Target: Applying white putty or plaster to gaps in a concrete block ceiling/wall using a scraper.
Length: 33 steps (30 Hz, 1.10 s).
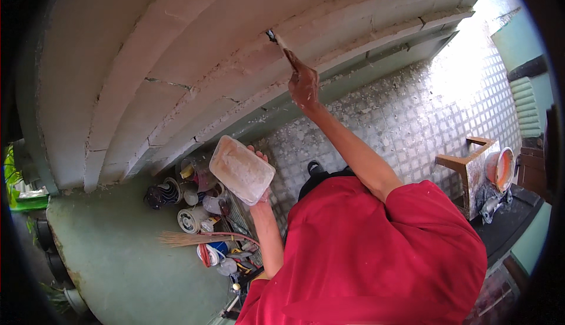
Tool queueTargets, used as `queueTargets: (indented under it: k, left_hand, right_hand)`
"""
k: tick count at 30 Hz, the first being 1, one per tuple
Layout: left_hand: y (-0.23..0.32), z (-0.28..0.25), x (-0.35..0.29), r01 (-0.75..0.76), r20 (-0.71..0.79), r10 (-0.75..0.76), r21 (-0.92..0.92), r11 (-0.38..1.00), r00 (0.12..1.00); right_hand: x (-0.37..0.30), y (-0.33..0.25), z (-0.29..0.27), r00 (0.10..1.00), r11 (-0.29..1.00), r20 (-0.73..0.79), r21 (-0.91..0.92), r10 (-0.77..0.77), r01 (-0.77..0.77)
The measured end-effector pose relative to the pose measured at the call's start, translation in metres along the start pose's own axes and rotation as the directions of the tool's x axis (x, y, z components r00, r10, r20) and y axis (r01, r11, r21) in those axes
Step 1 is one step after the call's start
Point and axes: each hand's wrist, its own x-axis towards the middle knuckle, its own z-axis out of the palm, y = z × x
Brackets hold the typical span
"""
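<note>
My right hand reaches up to the pale stepped surface, its forefinger stretched along a slim, light-coloured tool. The tool's tip meets a dark gap at one ledge's edge; whether it is a blade or a brush cannot be made out. Whitish smears cover this hand. Lower down, my left hand grips a shallow rectangular plastic tub from beneath and along its side. Pale, paste-like residue coats the tub's inside. Most of the left palm is hidden behind it.
Buckets, containers and a straw broom crowd the left side by a green wall. At right stands a wooden stool beside an orange-stained bucket. White spots speckle the tiled floor. Cracks cross several ledges.
</note>
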Motion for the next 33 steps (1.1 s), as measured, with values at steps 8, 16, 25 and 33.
queueTargets:
  k: [8,16,25,33]
  left_hand:
    - [-0.005,-0.009,-0.006,0.009,0.021,-0.008,-0.053,0.999,1.000]
    - [0.022,0.000,-0.018,-0.035,0.018,0.036,-0.048,0.998,0.999]
    - [-0.032,0.020,0.020,-0.051,-0.037,0.052,0.042,0.998,0.998]
    - [-0.153,-0.040,0.099,-0.098,-0.112,0.109,0.096,0.991,0.988]
  right_hand:
    - [-0.003,0.085,-0.030,0.955,0.912,-0.170,0.376,0.244,-0.166]
    - [0.068,0.090,-0.095,0.953,0.979,-0.300,-0.179,0.035,-0.093]
    - [0.130,0.132,-0.108,0.844,0.824,-0.216,-0.430,-0.490,0.369]
    - [0.169,0.355,-0.106,0.846,0.764,-0.060,-0.467,-0.530,0.445]
